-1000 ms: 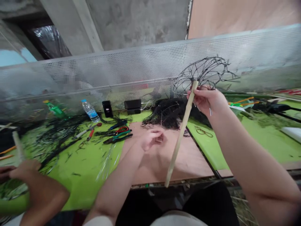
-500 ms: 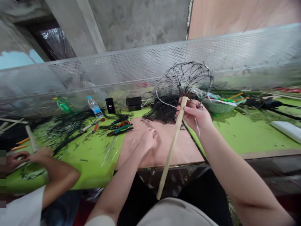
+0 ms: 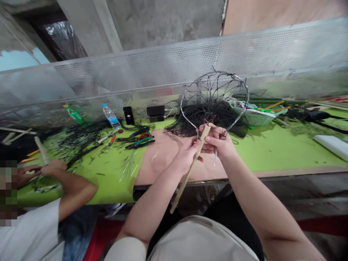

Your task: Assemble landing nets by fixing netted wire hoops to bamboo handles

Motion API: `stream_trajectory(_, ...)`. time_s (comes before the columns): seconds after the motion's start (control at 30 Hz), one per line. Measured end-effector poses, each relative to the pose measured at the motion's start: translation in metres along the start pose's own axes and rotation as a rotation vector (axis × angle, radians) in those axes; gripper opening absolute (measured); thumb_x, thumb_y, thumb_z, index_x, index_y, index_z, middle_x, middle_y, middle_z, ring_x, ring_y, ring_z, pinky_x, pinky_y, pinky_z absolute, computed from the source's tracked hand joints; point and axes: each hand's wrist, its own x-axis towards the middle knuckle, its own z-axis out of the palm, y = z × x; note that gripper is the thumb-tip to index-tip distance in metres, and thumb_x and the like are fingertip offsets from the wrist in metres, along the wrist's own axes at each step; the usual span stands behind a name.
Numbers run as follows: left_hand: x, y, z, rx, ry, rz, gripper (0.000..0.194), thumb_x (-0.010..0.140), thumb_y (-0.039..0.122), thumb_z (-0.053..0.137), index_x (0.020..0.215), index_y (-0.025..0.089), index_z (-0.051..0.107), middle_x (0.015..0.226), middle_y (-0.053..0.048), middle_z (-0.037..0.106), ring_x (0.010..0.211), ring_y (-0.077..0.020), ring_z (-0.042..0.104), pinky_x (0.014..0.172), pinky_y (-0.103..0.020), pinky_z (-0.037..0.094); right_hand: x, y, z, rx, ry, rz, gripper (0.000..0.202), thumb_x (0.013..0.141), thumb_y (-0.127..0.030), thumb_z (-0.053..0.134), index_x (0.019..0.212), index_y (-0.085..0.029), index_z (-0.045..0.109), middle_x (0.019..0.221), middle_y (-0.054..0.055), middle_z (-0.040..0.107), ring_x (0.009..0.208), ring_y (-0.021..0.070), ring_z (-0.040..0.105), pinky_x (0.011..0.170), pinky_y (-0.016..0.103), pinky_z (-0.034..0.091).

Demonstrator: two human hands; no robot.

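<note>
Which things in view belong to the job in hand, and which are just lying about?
In the job, at the right hand and left hand:
- wooden stick
- wire hoop
- black netting on the hoop

Probably just lying about:
- water bottle
- green bottle
- phone
- white block

Hand tools lie unused; whether they belong, I can't tell.

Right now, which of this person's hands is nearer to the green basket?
Right. The right hand is left of the green basket and closer to the camera, holding the pale stick near its top. The left hand is farther left, also at the stick.
</note>
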Motion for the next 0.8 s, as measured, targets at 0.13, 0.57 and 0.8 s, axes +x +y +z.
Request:
stream_trajectory(0.13,0.004,-0.012,0.003,-0.074,-0.004,-0.013,0.045,0.082,0.059,0.070,0.093,0.019,0.051,0.070,0.002,0.062,0.048,-0.0078,0.055,0.044,-0.019,0.038,0.003,0.011,-0.005,-0.060,-0.001,-0.113,0.062,0.055,-0.051,0.092,0.048,-0.019,0.039,0.087,0.002,0.063,0.087,0.0175,0.063,0.077,0.033,0.055)
stream_trajectory(0.57,0.002,-0.035,0.008,0.026,0.174,0.139,0.038,0.093,0.056,0.058,0.102,0.020,0.050,0.066,0.004,0.060,0.051,-0.0093,0.054,0.052,-0.022,0.045,-0.009,0.023,0.007,-0.404,0.299,-0.089,0.033,0.093,-0.057,0.059,0.094,-0.025,0.062,0.094,0.003,0.071,0.074,0.0135,0.066,0.059,0.025,0.052)
stream_trajectory(0.8,0.001,-0.046,0.005,0.312,0.372,0.217,0.018,0.099,0.036,0.053,0.099,0.018,0.054,0.085,-0.002,0.065,0.071,-0.0125,0.063,0.069,-0.026,0.051,-0.013,0.024,0.024,-0.322,0.348,0.049,0.033,0.090,-0.058,0.062,0.098,-0.025,0.059,0.067,-0.003,0.064,0.042,0.0094,0.052,0.031,0.020,0.033)
